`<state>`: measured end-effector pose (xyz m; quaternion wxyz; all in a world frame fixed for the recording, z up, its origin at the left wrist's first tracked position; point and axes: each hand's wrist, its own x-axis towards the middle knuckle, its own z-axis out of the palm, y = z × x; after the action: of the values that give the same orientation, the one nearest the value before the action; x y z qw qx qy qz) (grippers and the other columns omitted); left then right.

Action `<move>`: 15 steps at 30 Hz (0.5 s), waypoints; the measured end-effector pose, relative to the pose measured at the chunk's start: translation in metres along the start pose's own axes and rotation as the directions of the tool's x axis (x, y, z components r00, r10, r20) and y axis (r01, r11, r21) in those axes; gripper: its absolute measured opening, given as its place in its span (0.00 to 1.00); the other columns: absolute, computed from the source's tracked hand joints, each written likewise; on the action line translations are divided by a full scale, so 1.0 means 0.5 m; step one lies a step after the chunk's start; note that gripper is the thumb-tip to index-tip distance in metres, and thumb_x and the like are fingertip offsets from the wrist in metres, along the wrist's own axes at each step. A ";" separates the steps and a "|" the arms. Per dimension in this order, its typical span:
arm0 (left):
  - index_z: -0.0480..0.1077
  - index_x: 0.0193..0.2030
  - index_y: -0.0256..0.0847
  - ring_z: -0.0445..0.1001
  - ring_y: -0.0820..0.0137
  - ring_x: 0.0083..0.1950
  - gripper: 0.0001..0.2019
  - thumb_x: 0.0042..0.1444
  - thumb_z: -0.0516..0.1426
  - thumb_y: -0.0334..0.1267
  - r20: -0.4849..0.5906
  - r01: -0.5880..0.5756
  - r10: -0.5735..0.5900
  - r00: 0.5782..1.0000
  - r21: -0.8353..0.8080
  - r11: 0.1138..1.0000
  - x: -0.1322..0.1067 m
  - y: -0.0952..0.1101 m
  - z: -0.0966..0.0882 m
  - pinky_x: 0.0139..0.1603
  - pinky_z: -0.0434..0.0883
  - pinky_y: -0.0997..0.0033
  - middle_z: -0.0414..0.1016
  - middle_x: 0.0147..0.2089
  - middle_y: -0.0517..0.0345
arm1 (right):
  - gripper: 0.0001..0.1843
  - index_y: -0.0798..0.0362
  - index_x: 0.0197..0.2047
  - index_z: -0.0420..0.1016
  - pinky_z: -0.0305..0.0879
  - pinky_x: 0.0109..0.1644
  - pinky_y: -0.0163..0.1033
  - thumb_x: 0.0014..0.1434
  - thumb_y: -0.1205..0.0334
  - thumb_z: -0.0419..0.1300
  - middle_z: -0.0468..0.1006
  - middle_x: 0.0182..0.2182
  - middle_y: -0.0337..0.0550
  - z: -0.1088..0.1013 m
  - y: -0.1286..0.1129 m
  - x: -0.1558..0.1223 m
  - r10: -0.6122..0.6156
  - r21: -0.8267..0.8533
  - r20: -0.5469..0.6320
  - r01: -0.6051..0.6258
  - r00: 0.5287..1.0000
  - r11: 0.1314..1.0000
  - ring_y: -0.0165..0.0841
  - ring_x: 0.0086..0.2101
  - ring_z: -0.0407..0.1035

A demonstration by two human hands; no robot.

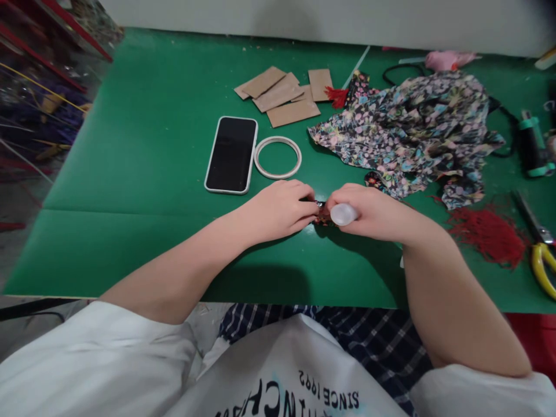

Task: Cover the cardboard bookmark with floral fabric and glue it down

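My left hand (284,209) rests on the green tabletop with its fingers closed on the left end of a small dark floral cloth piece (322,219). Wrapped in my right hand (369,209) is a small whitish bottle (344,215), its round end turned up toward me. The bottle's other end is hidden by the hand, close over the cloth piece. Just beyond my left hand lie a white ring-shaped roll of tape (278,175) and a phone (231,155) with a dark screen.
Several brown cardboard pieces (293,113) lie at the back, beside a crumpled floral cloth (417,127). Red threads (489,236), yellow-handled scissors (542,269) and a black-and-green glue gun (534,147) are on the right. A white wall (217,20) borders the green table (108,174).
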<state>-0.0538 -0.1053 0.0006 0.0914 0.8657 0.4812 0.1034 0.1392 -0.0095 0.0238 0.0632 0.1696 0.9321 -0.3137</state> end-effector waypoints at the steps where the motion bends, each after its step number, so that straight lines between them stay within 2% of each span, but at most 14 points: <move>1: 0.74 0.45 0.39 0.70 0.62 0.48 0.16 0.63 0.47 0.40 -0.001 -0.001 0.001 1.000 0.000 1.000 0.000 0.000 0.000 0.49 0.66 0.60 0.72 0.47 0.46 | 0.05 0.51 0.33 0.68 0.56 0.37 0.34 0.51 0.67 0.55 0.72 0.29 0.38 0.000 -0.002 0.000 -0.012 -0.011 0.007 0.012 1.000 1.000 0.34 0.38 0.63; 4: 0.73 0.45 0.39 0.70 0.62 0.48 0.16 0.63 0.47 0.40 -0.008 -0.004 0.004 1.000 -0.004 1.000 0.000 0.001 -0.002 0.49 0.66 0.60 0.72 0.47 0.46 | 0.04 0.51 0.33 0.68 0.57 0.36 0.34 0.51 0.67 0.55 0.71 0.28 0.38 -0.005 -0.007 -0.007 -0.011 -0.052 -0.016 0.010 1.000 0.999 0.34 0.37 0.64; 8: 0.74 0.44 0.38 0.70 0.62 0.47 0.16 0.63 0.46 0.40 -0.014 -0.011 0.011 1.000 -0.007 1.000 -0.001 0.000 -0.002 0.48 0.67 0.61 0.72 0.46 0.45 | 0.07 0.50 0.36 0.69 0.59 0.35 0.33 0.51 0.65 0.56 0.74 0.33 0.37 -0.019 -0.012 -0.029 0.081 -0.010 -0.103 -0.083 0.991 0.997 0.32 0.34 0.67; 11: 0.74 0.45 0.38 0.70 0.62 0.46 0.16 0.63 0.47 0.40 -0.030 -0.031 0.031 0.999 -0.003 1.000 -0.001 -0.002 0.000 0.48 0.66 0.61 0.72 0.46 0.45 | 0.12 0.49 0.39 0.69 0.62 0.38 0.34 0.49 0.67 0.56 0.75 0.41 0.37 -0.019 -0.021 -0.045 0.076 0.022 -0.064 -0.075 0.995 0.997 0.32 0.38 0.70; 15: 0.74 0.44 0.39 0.70 0.62 0.47 0.17 0.63 0.46 0.40 -0.045 -0.035 0.036 0.998 0.010 0.999 -0.003 -0.004 0.004 0.48 0.66 0.61 0.72 0.46 0.46 | 0.10 0.50 0.37 0.67 0.65 0.42 0.37 0.50 0.67 0.54 0.66 0.55 0.42 0.005 -0.038 -0.056 0.024 -0.095 0.017 -0.022 1.000 0.995 0.36 0.45 0.69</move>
<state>-0.0555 -0.1056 -0.0020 0.0746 0.8719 0.4682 0.1224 0.1585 -0.0332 0.0387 0.0832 0.1742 0.9433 -0.2700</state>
